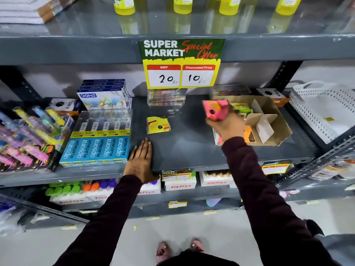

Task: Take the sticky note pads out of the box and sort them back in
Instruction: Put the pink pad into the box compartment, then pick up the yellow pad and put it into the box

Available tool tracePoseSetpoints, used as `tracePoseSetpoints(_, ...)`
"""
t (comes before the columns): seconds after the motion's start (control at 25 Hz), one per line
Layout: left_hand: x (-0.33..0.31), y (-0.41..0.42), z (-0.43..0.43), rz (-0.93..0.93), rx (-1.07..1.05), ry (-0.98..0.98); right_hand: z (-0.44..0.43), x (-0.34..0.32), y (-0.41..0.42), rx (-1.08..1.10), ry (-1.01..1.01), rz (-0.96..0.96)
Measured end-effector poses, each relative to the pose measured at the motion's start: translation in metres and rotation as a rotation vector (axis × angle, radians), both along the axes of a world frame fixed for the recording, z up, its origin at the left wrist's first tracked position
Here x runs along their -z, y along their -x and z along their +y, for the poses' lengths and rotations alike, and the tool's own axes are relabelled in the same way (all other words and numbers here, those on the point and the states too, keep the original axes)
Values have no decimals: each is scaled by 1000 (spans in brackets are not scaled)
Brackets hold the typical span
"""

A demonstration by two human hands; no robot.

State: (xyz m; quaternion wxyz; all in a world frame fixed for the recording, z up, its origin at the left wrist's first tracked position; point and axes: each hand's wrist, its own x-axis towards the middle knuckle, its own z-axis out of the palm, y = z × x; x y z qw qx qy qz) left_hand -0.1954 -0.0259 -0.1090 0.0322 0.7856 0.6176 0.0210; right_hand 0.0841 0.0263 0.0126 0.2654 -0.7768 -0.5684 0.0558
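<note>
Right hand [227, 125] raised over the shelf [192, 148], gripping a pink pad [215, 110] beside the cardboard box [269, 120] — left hand [141, 160] flat, fingers together, near a yellow pad [158, 124].

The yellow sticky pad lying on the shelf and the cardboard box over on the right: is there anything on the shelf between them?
In the head view, the shelf is bare between the yellow pad and the cardboard box. Only the right hand, holding a pink pad, hangs above that stretch.
</note>
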Motion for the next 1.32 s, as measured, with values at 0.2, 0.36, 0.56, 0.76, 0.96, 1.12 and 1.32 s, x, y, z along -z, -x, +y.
tracePoseSetpoints(0.2, 6, 0, 3, 30, -13, 9, -15, 11, -80, 280, 36, 162)
tracePoseSetpoints(0.36, 5, 1, 3, 51, -16, 20, -2, 38, -88, 217, 76, 447)
tracePoseSetpoints(0.56, 3, -1, 3, 67, -20, 24, 0, 64, -77, 237, 203, 319)
tracePoseSetpoints(0.76, 2, -2, 2, 74, -21, 17, -7, 51, -61, 260, 178, 198)
tracePoseSetpoints(0.96, 0, -1, 1, 52, -4, -3, 5, 22, 9, 10, -46, 48)
tracePoseSetpoints(1.12, -2, -1, 1, 4, -8, 12, 29, 39, 75, -394, 238, 130)
tracePoseSetpoints(1.32, 0, -1, 2, 35, -5, 14, 81, 53, 111, -676, 517, -39)
